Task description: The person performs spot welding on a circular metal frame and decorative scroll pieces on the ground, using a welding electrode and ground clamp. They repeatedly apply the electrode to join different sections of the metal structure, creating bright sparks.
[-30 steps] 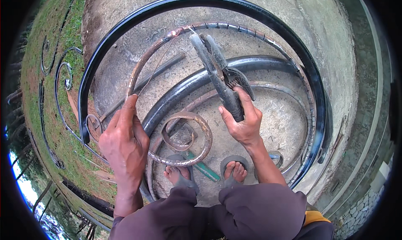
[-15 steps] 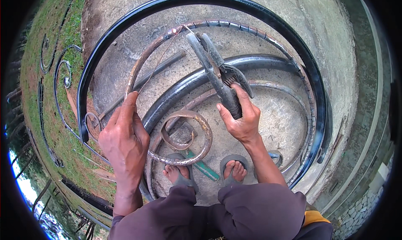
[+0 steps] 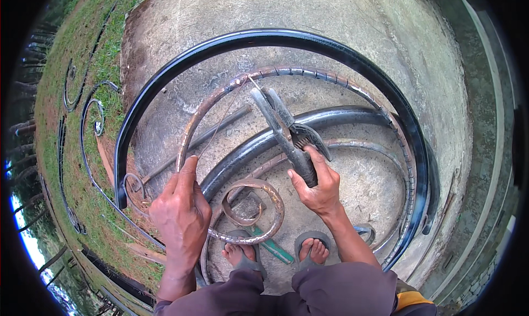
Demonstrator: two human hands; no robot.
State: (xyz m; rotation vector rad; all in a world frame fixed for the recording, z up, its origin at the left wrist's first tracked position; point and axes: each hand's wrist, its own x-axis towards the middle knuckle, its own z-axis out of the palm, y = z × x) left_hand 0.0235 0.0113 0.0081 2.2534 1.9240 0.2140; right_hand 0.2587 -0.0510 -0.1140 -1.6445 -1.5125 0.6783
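Note:
My right hand [image 3: 319, 186] is closed round the black handle of a welding electrode holder [image 3: 286, 134], thumb by its lever. In the holder's jaws is a short electrode stub [image 3: 253, 82], its tip at a notched scroll-shaped metal bar [image 3: 190, 123]. My left hand [image 3: 183, 214] is closed, fingertips pinching a thin brown rod [image 3: 225, 117] that slants up to that same spot. The left fingertips are also beside the bar, and I cannot tell whether they touch it. The bar's inner end curls into a small spiral [image 3: 278, 205] above my feet.
A large black metal arc [image 3: 264, 37] surrounds the scroll. Inside lie a thick dark curved pipe [image 3: 248, 145] and a straight grey rod [image 3: 220, 129]. A green tool [image 3: 273, 248] lies between my sandalled feet. More scrolls [image 3: 85, 134] lie on the grass at left.
The view has shifted, so everything sits lower in the picture. The glowing spot on the bar has faded. Both hands keep their grips.

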